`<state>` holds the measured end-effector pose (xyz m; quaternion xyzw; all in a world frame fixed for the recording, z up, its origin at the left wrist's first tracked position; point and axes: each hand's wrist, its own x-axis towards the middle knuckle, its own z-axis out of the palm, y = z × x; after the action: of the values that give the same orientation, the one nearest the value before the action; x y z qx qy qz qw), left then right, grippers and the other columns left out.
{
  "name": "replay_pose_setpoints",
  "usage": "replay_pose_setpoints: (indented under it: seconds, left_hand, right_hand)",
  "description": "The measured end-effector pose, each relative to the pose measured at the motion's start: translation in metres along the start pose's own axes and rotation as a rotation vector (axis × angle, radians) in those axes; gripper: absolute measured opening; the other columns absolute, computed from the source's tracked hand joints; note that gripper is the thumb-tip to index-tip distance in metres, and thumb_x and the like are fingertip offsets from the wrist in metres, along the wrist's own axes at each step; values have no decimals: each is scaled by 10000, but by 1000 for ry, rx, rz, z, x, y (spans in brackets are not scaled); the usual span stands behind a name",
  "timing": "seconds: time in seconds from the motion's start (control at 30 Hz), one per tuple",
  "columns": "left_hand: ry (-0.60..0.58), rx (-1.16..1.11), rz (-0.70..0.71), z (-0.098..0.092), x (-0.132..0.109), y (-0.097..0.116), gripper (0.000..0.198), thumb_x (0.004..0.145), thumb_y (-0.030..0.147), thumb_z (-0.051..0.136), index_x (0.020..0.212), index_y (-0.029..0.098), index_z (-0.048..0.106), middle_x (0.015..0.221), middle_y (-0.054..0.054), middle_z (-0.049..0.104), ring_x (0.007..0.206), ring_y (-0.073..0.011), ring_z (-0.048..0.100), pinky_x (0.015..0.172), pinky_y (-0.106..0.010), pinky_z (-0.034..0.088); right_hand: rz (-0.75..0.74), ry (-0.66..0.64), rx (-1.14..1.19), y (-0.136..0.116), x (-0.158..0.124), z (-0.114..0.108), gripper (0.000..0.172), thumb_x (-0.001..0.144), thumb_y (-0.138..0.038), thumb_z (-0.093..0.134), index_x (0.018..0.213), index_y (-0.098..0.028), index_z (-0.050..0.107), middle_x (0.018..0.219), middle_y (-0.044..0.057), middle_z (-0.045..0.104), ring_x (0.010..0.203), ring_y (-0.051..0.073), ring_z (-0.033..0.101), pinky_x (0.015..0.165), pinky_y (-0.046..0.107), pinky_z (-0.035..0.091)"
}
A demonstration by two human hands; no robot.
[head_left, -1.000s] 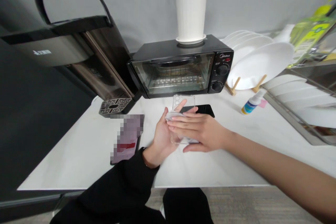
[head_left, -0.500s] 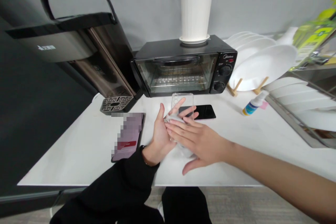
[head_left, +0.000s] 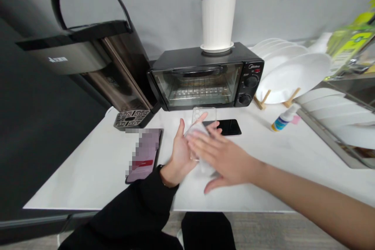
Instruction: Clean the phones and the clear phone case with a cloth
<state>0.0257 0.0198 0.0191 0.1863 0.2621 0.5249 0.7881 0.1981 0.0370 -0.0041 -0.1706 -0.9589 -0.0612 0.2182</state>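
My left hand [head_left: 182, 150] is turned palm up, its thumb and fingers spread and open. Across its palm and fingers lies a thin white tissue or wipe [head_left: 198, 128]. My right hand [head_left: 218, 160] presses flat on the tissue from above, holding it against the left palm, its thumb apart. The right fingertips are smeared by motion. A clear phone case [head_left: 204, 112] with camera cutouts shows behind and under the hands, partly hidden. Just beyond the left fingertips a black phone [head_left: 230, 127] lies flat, its left end covered by the hand and case.
Left on the white table [head_left: 84, 164] lies a phone with a lit, pixelated screen [head_left: 145, 160]. A water dispenser [head_left: 117, 74] and a black toaster oven [head_left: 202, 82] stand behind. A small spray bottle [head_left: 284, 118] stands right, near white plates [head_left: 293, 76] and a dish rack [head_left: 331, 136].
My right hand has shifted slightly over the left palm, and its fingers are now blurred. More of the white tissue shows above the right fingers. The camera view has shifted slightly.
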Motion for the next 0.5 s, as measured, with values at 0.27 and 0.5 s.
replay_pose_setpoints:
  seconds: [0.27, 0.5]
  left_hand:
    - [-10, 51, 0, -6, 3, 2, 715, 1052, 666, 244, 1531, 199, 499, 1084, -105, 770, 859, -228, 742, 861, -372, 574]
    - [95, 45, 83, -7, 9, -1, 601, 1098, 515, 208, 1598, 240, 394, 1204, -117, 738, 889, -206, 750, 806, -350, 593]
  right_hand:
    - [80, 13, 20, -1, 0, 5, 1079, 938, -824, 370, 1665, -62, 135, 1709, 200, 203, 1615, 346, 147, 1309, 581, 3]
    - [88, 96, 78, 4, 1, 14, 954, 980, -664, 535, 1657, -80, 202, 1677, 210, 301, 1579, 352, 274, 1298, 603, 189]
